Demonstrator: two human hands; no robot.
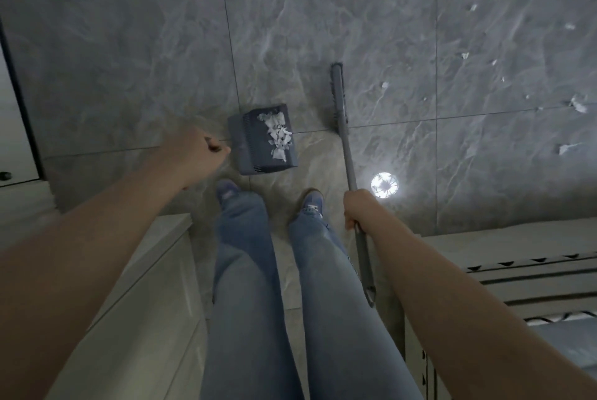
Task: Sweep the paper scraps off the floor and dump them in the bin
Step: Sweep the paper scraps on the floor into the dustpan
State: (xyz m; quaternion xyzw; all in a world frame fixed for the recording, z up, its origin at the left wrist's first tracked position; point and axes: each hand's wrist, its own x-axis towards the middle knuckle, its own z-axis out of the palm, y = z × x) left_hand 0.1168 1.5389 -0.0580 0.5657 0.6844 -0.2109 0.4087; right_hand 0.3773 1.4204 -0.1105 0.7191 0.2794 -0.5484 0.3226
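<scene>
A dark grey dustpan (255, 154) sits just in front of my feet, with a pile of white paper scraps (277, 136) in its tray. My left hand (197, 154) is closed around the dustpan's thin handle at its left side. My right hand (358, 209) grips the grey broom (344, 128) by its pole; the brush head lies on the floor right of the dustpan, apart from it. Several loose paper scraps (567, 148) remain scattered over the grey tiles at the far right. No bin is in view.
My legs in blue jeans and blue shoes (310, 202) stand on the tiles. A pale cabinet (155, 254) is at my left, a low unit with slots (523, 264) at my right. A bright lamp reflection (384, 185) shines on the floor.
</scene>
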